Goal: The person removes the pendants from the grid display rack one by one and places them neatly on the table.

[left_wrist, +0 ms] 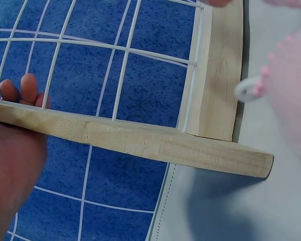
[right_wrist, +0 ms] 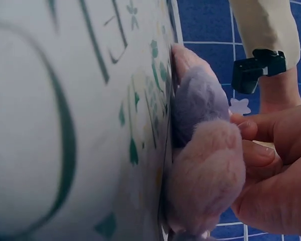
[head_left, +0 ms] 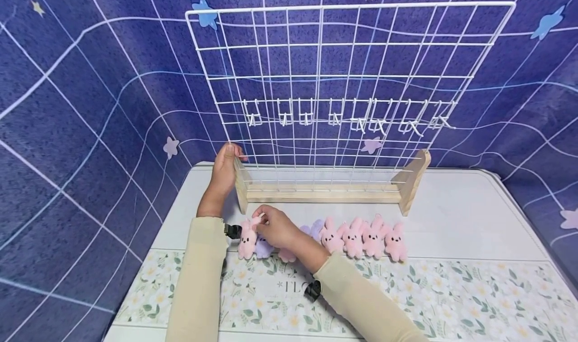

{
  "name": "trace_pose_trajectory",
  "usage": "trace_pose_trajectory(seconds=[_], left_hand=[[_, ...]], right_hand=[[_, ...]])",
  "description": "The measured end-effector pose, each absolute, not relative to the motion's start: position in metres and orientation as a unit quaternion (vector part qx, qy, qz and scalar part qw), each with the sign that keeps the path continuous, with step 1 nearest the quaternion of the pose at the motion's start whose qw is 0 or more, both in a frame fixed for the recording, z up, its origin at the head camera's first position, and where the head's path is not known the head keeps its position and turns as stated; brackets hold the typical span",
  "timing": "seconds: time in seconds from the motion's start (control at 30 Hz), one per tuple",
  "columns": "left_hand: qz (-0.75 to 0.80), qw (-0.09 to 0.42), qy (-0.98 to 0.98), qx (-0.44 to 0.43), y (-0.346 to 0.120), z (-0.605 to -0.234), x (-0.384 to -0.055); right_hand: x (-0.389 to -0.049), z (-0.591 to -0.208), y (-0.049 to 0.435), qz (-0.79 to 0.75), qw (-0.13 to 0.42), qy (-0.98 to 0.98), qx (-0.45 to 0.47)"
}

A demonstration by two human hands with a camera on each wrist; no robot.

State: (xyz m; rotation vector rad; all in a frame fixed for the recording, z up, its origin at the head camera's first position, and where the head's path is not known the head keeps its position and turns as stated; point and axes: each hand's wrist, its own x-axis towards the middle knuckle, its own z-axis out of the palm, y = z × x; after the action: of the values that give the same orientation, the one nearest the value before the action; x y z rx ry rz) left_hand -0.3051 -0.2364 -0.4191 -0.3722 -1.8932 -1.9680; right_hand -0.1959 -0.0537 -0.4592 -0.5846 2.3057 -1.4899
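Observation:
In the head view my left hand (head_left: 224, 169) grips the upper part of the stand's wooden side piece (head_left: 242, 184); its fingertips (left_wrist: 28, 89) show past the wood in the left wrist view. The stand holds up a white wire grid rack (head_left: 320, 76). My right hand (head_left: 280, 227) pinches an ear of the leftmost pink plush bunny (head_left: 246, 242), which lies on the table. Beside that bunny lies a purple plush bunny (head_left: 263, 248), partly under my right hand. Another pink plush (head_left: 286, 255) is mostly hidden by the hand. A white loop (left_wrist: 248, 89) sticks out from a pink plush.
Several white hooks (head_left: 334, 117) hang in a row on the grid. Right of my right hand, a purple plush (head_left: 314, 228) and several pink plush bunnies (head_left: 353, 239) lie in line. A floral mat strip (head_left: 451, 292) crosses the table (head_left: 474, 206). Blue patterned cloth (head_left: 113, 106) surrounds it.

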Motion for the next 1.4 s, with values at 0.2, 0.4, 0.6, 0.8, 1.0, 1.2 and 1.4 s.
trace_pose_trajectory(seconds=[0.2, 0.4, 0.6, 0.8, 1.0, 1.2, 1.4], left_hand=[[-0.691, 0.199, -0.681, -0.135, -0.235, -0.416, -0.304], [-0.701, 0.196, -0.672, -0.135, -0.236, -0.418, -0.304], [-0.716, 0.186, -0.657, -0.147, -0.237, -0.419, -0.305], [-0.735, 0.173, -0.637, -0.153, -0.238, -0.421, -0.302], [-0.721, 0.175, -0.656, -0.139, -0.239, -0.423, -0.302], [-0.711, 0.18, -0.667, -0.13, -0.239, -0.423, -0.302], [-0.686, 0.19, -0.686, -0.153, -0.24, -0.423, -0.298]], right_hand=[[-0.199, -0.461, -0.058, -0.492, 0.13, 0.835, -0.209], [-0.2, -0.463, -0.058, -0.485, 0.135, 0.839, -0.205], [-0.2, -0.46, -0.052, -0.485, 0.138, 0.84, -0.201], [-0.196, -0.453, -0.042, -0.494, 0.134, 0.836, -0.198], [-0.192, -0.437, -0.028, -0.505, 0.13, 0.827, -0.209], [-0.19, -0.421, -0.012, -0.512, 0.115, 0.825, -0.212], [-0.189, -0.406, 0.007, -0.486, 0.056, 0.845, -0.215]])
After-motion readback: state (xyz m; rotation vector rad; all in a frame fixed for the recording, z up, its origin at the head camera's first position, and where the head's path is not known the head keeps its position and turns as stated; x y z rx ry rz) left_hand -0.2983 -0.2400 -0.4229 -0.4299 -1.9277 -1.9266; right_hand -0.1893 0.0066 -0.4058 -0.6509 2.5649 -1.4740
